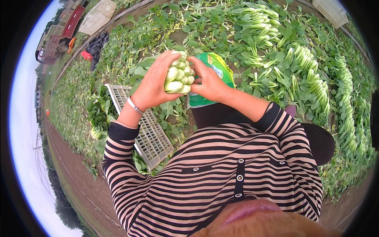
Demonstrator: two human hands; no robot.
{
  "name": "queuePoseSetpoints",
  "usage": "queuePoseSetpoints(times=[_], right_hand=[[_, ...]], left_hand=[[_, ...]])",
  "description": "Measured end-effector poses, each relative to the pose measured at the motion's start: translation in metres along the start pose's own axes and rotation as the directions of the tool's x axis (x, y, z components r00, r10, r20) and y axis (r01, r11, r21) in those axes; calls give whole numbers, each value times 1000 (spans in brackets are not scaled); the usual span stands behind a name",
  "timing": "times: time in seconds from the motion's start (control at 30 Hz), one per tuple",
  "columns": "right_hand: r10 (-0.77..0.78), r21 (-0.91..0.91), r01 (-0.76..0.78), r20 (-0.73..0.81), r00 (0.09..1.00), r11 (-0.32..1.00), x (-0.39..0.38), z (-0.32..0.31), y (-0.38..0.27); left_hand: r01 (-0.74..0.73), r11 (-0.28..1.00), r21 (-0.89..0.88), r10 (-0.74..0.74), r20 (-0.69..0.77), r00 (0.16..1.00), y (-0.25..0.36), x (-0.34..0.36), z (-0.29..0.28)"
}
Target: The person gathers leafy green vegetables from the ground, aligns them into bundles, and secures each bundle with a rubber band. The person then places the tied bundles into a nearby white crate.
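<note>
Between my two hands is a bunch of bok choy (180,75), its pale, rounded stem ends turned towards me. My left hand (154,85), with a white band at the wrist, is wrapped round the bunch's left side. Around its right side curl the fingers of my right hand (211,82). Leaves spread out beyond the bunch, partly behind my left hand. Just under my right hand lies a green and yellow plastic bag (217,63). Close to my left forearm stands a white slatted plastic crate (154,136), with leafy greens (100,112) on its far side.
Long rows of cut bok choy (312,79) lie on the ground to the right. Leafy plants (205,23) cover the field ahead. White crates (98,16) stand farther off, near a red vehicle (73,21) and a dark cloth (97,47).
</note>
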State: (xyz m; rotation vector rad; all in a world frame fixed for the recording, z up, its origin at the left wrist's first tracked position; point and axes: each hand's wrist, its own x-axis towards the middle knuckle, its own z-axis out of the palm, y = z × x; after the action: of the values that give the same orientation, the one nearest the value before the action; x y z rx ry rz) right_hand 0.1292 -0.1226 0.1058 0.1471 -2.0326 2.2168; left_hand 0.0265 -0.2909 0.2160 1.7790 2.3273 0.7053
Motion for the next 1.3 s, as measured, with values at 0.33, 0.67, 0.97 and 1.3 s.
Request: queuePoseSetpoints(times=[0.33, 0.67, 0.97, 1.3], right_hand=[[69, -447, -64, -6, 998, 892, -39, -53, 15], [57, 175, 29, -468, 882, 984, 26, -45, 56], [-200, -335, 36, -469, 860, 942, 41, -13, 52], [-68, -174, 15, -303, 951, 985, 39, -39, 60]], left_hand=[[192, 948, -253, -193, 24, 981, -16, 6, 83], [180, 973, -142, -177, 32, 984, -9, 10, 82], [273, 936, -224, -281, -5, 960, -16, -6, 87], [251, 961, -118, -256, -26, 966, -10, 6, 91]])
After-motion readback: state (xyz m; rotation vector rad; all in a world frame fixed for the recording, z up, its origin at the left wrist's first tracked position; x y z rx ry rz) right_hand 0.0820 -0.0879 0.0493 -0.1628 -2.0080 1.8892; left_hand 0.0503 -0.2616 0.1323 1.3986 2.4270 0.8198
